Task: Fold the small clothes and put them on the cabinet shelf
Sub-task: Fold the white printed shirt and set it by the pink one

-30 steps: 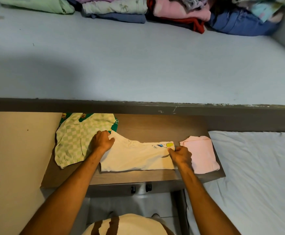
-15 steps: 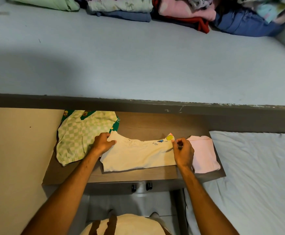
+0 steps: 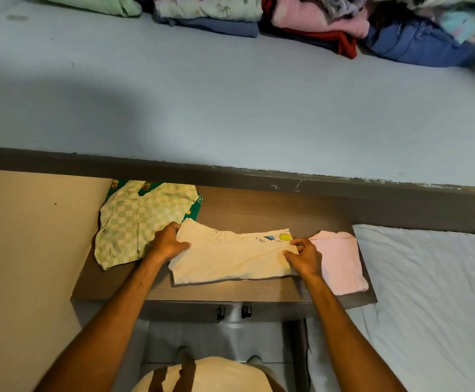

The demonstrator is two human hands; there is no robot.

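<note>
I see cream shirt flat on tabletop | left grip pinches its left edge | right grip pinches its right edge, beside pink garment

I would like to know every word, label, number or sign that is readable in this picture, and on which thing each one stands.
"LIFE" on the cream shirt, upside down beside a small blue and yellow print; more letters follow, cut off by the fold.
Small cartoon figures on the green cloth under the checked garment: no words readable.
Prints on the folded clothes on the upper shelf: too blurred to read.
</note>
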